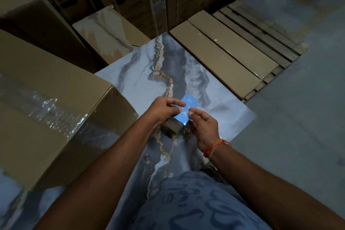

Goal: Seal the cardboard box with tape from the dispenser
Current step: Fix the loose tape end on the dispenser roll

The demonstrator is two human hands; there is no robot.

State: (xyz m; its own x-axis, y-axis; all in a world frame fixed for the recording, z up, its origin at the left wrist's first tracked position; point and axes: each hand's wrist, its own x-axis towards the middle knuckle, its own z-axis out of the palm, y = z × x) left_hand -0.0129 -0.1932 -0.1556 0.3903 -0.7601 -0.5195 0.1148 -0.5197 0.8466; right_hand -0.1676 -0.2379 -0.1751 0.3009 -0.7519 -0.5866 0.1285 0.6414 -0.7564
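Honestly, biggest risk now is the loose tape [186, 108] folding back on itself, since it's sticky and only pinched at its edges. My left hand [162, 112] is clamped on the dispenser [172, 129] with fingertips on the strip; my right hand [203, 127] pinches its near right edge. It runs near-left to far-right, free end pointing away. The cardboard box [56, 110] sits just left, untouched by either hand.

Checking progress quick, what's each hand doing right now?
Left hand: closed around the tape roll.
Right hand: fingers pinching the pulled-out tape strip.
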